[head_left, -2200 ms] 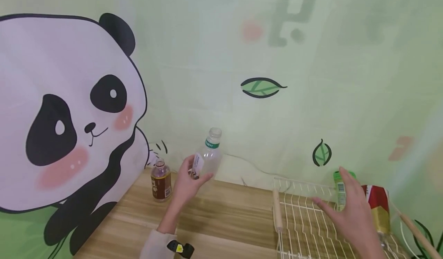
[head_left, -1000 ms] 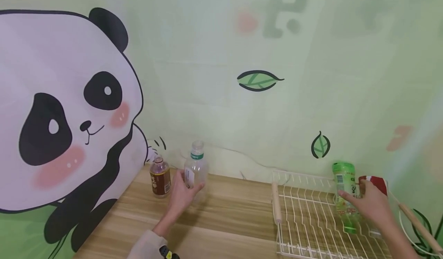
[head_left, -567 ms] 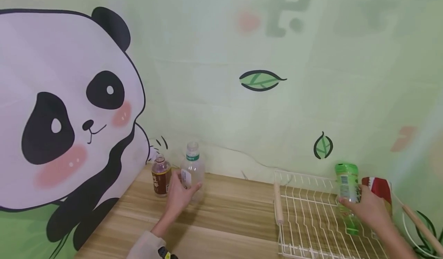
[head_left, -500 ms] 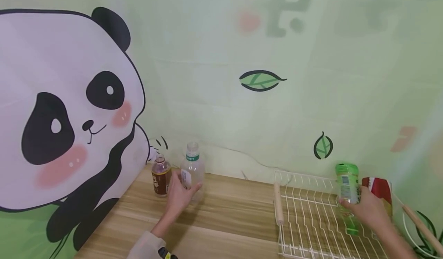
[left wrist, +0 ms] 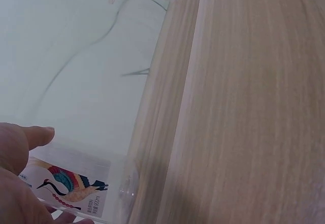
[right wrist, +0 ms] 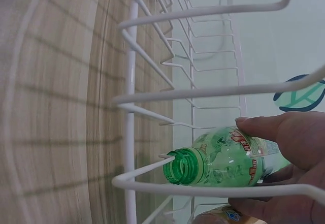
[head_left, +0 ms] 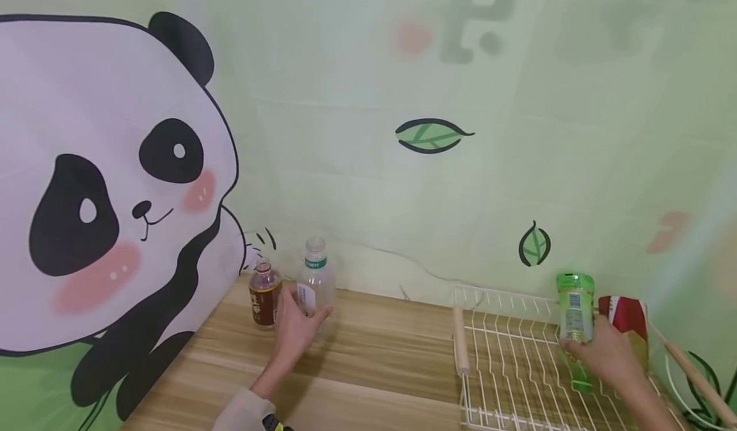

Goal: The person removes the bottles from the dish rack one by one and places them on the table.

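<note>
A wooden table (head_left: 380, 354) runs along a pale green wall (head_left: 472, 181) painted with a large panda (head_left: 109, 181) at the left and small leaves. At the right end of the table sits a white wire rack (head_left: 507, 367) with wooden handles; its wires stand close around the green bottle (head_left: 576, 329), and in the right wrist view one wire crosses just in front of the bottle's open mouth. A red carton (head_left: 627, 329) stands just beyond it, at the far right of the rack. At the far left, near the wall, a small brown bottle (head_left: 265, 295) stands upright, just left of the clear bottle (head_left: 315, 284), which is upright on the table.

The left hand (head_left: 295, 327) has its fingers wrapped round the clear bottle's lower body. The right hand (head_left: 604, 354) has its fingers curled round the green bottle, holding it over the rack, a little tilted.

Against the earliest view, the clear bottle has come down from the air to the table beside the brown one, and the right hand, then spread and empty, now holds the green bottle.
</note>
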Demonstrator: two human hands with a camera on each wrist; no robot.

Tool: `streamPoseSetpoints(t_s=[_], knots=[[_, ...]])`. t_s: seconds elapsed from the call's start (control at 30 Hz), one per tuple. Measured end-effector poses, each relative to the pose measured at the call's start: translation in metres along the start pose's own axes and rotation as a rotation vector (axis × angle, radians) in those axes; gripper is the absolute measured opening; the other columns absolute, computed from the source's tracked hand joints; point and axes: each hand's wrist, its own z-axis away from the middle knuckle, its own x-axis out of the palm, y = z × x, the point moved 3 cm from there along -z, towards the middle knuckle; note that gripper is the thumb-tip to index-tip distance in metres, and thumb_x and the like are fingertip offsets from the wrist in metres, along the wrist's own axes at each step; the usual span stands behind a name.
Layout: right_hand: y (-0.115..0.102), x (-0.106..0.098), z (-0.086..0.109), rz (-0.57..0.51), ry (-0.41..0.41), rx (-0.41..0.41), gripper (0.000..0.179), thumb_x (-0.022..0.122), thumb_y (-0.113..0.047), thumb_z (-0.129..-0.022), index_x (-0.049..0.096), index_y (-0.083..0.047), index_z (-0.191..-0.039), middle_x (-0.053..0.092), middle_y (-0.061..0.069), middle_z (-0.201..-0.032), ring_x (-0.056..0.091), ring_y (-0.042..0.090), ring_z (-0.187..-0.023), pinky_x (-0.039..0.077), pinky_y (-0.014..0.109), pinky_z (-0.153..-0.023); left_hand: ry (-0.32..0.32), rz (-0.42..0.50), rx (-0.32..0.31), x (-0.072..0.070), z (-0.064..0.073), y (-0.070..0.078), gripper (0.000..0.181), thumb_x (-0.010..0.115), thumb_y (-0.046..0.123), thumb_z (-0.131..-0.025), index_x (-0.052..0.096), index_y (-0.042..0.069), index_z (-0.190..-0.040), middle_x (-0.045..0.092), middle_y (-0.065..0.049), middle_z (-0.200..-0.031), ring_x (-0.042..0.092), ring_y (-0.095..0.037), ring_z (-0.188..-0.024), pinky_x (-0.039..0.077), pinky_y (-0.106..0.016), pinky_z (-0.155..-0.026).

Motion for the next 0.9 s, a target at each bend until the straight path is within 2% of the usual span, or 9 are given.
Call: streamPoseSetpoints(t_s=[0.27, 0.53, 0.8, 0.9], knots=[[-0.005, 0.002, 0.002, 0.004, 0.011, -0.018, 0.087, 0.081, -0.035, -0.094, 0.032, 0.024, -0.134, 0.06, 0.038, -0.104, 0.065, 0.037, -0.082, 0.058, 0.043, -0.058, -0.006, 0.013, -0.005, -0.005, 0.0, -0.002, 0.076, 0.09, 0.027, -0.086, 0.042, -0.002, -0.137, 0.053, -0.026, -0.134, 0.053, -0.043, -0.129, 0.049, -0.061, -0.108], [-0.002, 0.002, 0.003, -0.001, 0.002, 0.031, 0.093, 0.082, -0.042, -0.092, 0.031, 0.024, -0.134, 0.06, 0.038, -0.103, 0.062, 0.035, -0.08, 0.056, 0.04, -0.058, -0.071, 0.016, -0.048, -0.007, 0.0, -0.001, 0.081, 0.089, 0.03, -0.088, 0.037, 0.0, -0.142, 0.049, -0.027, -0.143, 0.052, -0.047, -0.135, 0.048, -0.065, -0.109], [-0.001, 0.005, 0.004, -0.026, -0.05, 0.042, 0.091, 0.08, -0.048, -0.093, 0.033, 0.02, -0.131, 0.061, 0.034, -0.103, 0.06, 0.032, -0.079, 0.055, 0.038, -0.059, -0.111, -0.005, -0.029, -0.011, 0.004, -0.001, 0.098, 0.089, 0.031, -0.088, 0.027, -0.002, -0.157, 0.041, -0.032, -0.153, 0.043, -0.051, -0.142, 0.04, -0.068, -0.115], [-0.002, 0.003, 0.004, -0.031, -0.047, 0.038, 0.092, 0.08, -0.048, -0.093, 0.032, 0.021, -0.131, 0.061, 0.034, -0.103, 0.061, 0.031, -0.08, 0.055, 0.038, -0.059, -0.123, -0.008, -0.002, -0.012, 0.004, 0.002, 0.102, 0.09, 0.029, -0.087, 0.026, -0.002, -0.16, 0.039, -0.032, -0.156, 0.041, -0.051, -0.144, 0.037, -0.069, -0.116]])
